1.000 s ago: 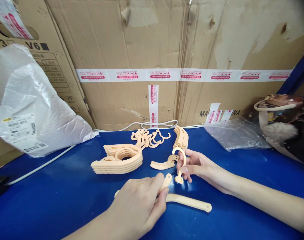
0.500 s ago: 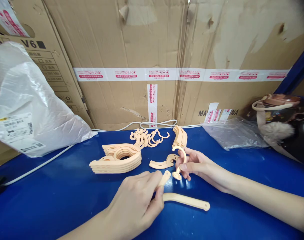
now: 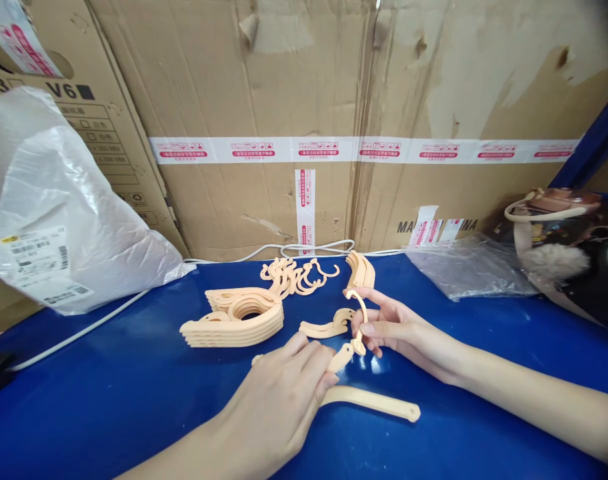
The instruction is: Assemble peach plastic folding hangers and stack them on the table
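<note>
Hook (image 3: 365,313), pale and curved, is in the right hand (image 3: 409,330) in the head view, pinched between thumb and fingers above the blue table (image 3: 474,427). Its long axis stands roughly upright, the open curve at the top and the small disc at the bottom, below and just left of the right fingertips.

The left hand (image 3: 284,383) closes its thumb and fingers on a pale strip (image 3: 341,359). The strip slants up and to the right, and its holed tip sits just beside the hook's disc; whether the two touch, I cannot tell. The right hand is the nearer to the hook, with the left hand lower and to its left.

A longer strip (image 3: 379,402) runs rightward from under the left hand, which hides its other end. Beyond the hands lie a small curved piece (image 3: 324,329), a stack of frames (image 3: 239,335) and a pile of hooks (image 3: 299,280).
</note>
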A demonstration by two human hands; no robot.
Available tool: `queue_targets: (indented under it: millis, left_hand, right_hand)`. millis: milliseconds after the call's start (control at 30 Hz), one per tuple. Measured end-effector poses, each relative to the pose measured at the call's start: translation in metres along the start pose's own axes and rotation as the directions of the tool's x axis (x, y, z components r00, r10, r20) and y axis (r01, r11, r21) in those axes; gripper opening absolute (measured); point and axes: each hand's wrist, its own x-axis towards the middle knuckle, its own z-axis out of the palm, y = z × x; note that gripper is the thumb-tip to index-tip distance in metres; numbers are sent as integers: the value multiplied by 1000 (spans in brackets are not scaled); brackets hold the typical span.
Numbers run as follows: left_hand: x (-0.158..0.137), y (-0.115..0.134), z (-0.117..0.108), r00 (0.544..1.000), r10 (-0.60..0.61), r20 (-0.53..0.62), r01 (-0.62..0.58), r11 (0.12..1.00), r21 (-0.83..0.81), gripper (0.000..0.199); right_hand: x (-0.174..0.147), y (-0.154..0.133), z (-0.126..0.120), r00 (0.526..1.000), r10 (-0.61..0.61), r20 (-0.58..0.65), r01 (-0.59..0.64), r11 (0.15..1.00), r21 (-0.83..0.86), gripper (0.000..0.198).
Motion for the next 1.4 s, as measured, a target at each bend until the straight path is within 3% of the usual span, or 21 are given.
queue_targets:
  millis: [300,500,967,1267,1400]
  left_hand:
    - [1,-1,2,994,75,-82,-68,994,85,31]
    - [1,0,3,972,157,-173,-115,967,227,31]
    - [0,7,0,939,255,-230,-150,907,393,33]
    - [0,12,2,953,248,-171,-151,885,440,36]
    - [0,14,1,968,212,-138,-146,912,382,38]
  right_hand:
    - [0,4,-2,999,-19,48,22,998,-52,60]
    - [-1,7,0,998,-68,2,68,987,-145,58]
    - [-3,6,3,998,-54,38,60,983,-172,64]
    - [-11,-3,7,986,-165,32,167,935,-314,65]
    - [-14,-3,9,982,-189,11,180,913,-367,64]
